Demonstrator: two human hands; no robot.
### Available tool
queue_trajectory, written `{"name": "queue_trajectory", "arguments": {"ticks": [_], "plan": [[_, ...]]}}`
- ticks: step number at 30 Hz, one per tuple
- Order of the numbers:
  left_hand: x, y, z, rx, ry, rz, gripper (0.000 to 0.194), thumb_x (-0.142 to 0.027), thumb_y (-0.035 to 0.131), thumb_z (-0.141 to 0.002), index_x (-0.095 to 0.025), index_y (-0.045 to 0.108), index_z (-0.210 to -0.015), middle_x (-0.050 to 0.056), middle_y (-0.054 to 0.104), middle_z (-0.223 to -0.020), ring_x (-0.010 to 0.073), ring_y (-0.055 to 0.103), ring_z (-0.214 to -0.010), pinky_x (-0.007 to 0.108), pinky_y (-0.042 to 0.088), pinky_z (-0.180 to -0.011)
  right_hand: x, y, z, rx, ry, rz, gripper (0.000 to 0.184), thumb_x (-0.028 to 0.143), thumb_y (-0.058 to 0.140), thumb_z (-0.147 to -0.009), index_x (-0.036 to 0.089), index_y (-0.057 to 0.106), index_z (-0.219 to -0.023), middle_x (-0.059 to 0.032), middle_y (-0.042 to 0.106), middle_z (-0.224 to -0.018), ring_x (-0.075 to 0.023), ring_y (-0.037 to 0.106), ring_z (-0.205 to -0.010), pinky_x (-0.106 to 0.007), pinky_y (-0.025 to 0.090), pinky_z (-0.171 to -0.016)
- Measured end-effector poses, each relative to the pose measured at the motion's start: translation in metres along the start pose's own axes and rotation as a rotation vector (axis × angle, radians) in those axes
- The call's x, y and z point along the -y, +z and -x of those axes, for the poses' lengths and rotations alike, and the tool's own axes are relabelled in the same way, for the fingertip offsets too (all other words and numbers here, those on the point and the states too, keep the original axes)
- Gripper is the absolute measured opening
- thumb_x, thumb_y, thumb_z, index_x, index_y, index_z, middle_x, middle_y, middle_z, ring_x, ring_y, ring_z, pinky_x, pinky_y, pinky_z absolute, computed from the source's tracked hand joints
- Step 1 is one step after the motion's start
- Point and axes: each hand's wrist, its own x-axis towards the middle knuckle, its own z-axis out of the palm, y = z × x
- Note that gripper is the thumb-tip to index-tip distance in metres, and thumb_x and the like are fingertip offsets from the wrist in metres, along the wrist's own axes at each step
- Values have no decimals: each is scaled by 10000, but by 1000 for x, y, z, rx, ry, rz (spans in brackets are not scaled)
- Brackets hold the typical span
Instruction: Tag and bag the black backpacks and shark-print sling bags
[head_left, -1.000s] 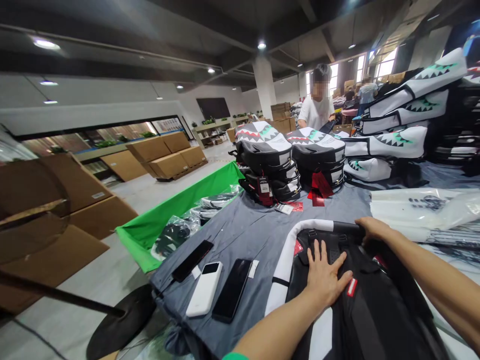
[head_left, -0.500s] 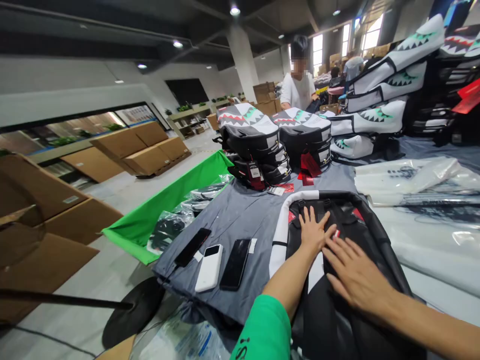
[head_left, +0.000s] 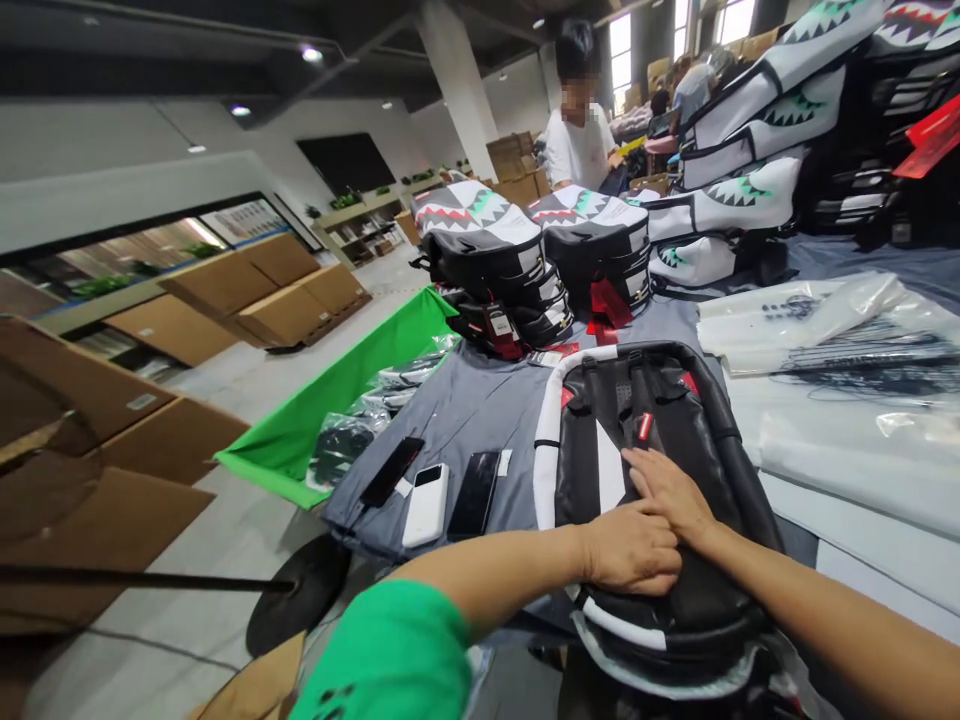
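Observation:
A black backpack (head_left: 705, 420) with white panels lies straps-up on the table in front of me, its lower end toward me. My left hand (head_left: 634, 548) rests on its lower middle, fingers curled under; whatever they grip, if anything, is hidden. Just above and touching it, my right hand (head_left: 671, 495) lies on the straps with its fingers stretched out toward the upper left. A small red-and-white tag (head_left: 645, 427) shows beyond the right fingertips. Clear plastic (head_left: 667, 688) hangs around the backpack's bottom edge.
On the grey cloth (head_left: 480, 400) lie two dark phones (head_left: 474, 493) and a white power bank (head_left: 426, 505). Stacked backpacks (head_left: 480, 250) stand behind; plastic bags (head_left: 825, 330) lie at right. A green bin (head_left: 300, 440) holds wrapped goods at left. A co-worker (head_left: 577, 145) stands beyond.
My left hand has drawn back from the upper straps toward me and curled its fingers. My right hand has moved slightly left. The backpack's bottom edge and plastic now show.

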Motion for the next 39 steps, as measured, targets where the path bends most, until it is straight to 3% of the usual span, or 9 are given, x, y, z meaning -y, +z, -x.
{"name": "queue_trajectory", "arguments": {"ticks": [6, 13, 17, 23, 29, 31, 34, 37, 39], "plan": [[10, 34, -8, 2, -278, -70, 167, -331, 551, -905, -223, 679, -909, 83, 678, -924, 239, 588, -953, 398, 412, -1006, 17, -48, -9, -116, 132, -142, 445, 335, 183, -1054, 184, 559, -1238, -64, 759, -882, -189, 705, -791, -318, 557, -762], [31, 19, -7, -392, -703, -215, 425, -410, 473, -1004, -231, 594, -1370, 134, 570, -1379, 340, 447, -1322, 564, 273, -1167, 70, -71, 19, 637, -798, -43, 102, 252, 537, -832, 225, 607, -901, -20, 667, -772, -181, 589, -692, -307, 423, -635], [50, 8, 0, -385, -762, -280, 586, -617, 502, -961, -426, 429, -1510, 59, 372, -1602, 456, 206, -1484, 720, 228, -1134, 51, -41, 12, 691, -878, -6, 112, 244, 496, -836, 209, 582, -898, -11, 634, -721, -173, 526, -624, -313, 364, -591], [60, 11, 1, -343, -808, -248, 599, -627, 434, -985, -422, 368, -1544, 31, 305, -1654, 447, 116, -1526, 720, 185, -1167, 11, -5, 5, 636, -785, -63, 165, 235, 435, -797, 193, 573, -877, -78, 642, -788, -220, 517, -716, -375, 387, -726], [61, -3, -6, -332, -850, -224, 564, -559, 487, -988, -415, 407, -1527, 12, 324, -1652, 406, 184, -1531, 665, 192, -1198, 29, -30, -12, 572, -645, 6, 126, 168, 439, -828, 195, 559, -854, -69, 632, -788, -204, 535, -717, -346, 403, -717], [41, -11, 4, -461, -850, -159, 544, -478, 528, -986, -370, 450, -1514, 35, 344, -1642, 380, 248, -1515, 613, 219, -1209, 49, -50, -10, 533, -582, 12, 141, 150, 428, -890, 193, 562, -887, -45, 624, -785, -173, 541, -694, -302, 393, -668], [-14, -7, 33, -965, -905, 103, 471, -376, 529, -978, -249, 534, -1432, 109, 514, -1504, 306, 443, -1397, 495, 346, -1163, 80, -71, 13, 417, -630, 11, 146, 173, 456, -970, 207, 572, -888, -14, 589, -770, -141, 518, -678, -284, 351, -640], [-78, 20, 61, -1496, -1088, 528, 303, -416, 505, -972, -201, 644, -1134, 91, 681, -1106, 226, 618, -1050, 377, 476, -970, 103, -69, 46, 291, -879, 76, 210, 126, 425, -989, 205, 586, -881, -13, 570, -757, -152, 480, -677, -321, 309, -648], [-109, 45, 67, -1603, -1208, 868, 343, -507, 600, -904, -187, 642, -1021, 67, 670, -978, 203, 611, -931, 335, 478, -883, 111, -57, 62, 245, -937, 155, 239, 74, 393, -976, 189, 599, -938, -21, 579, -785, -163, 477, -694, -332, 308, -667]]}}
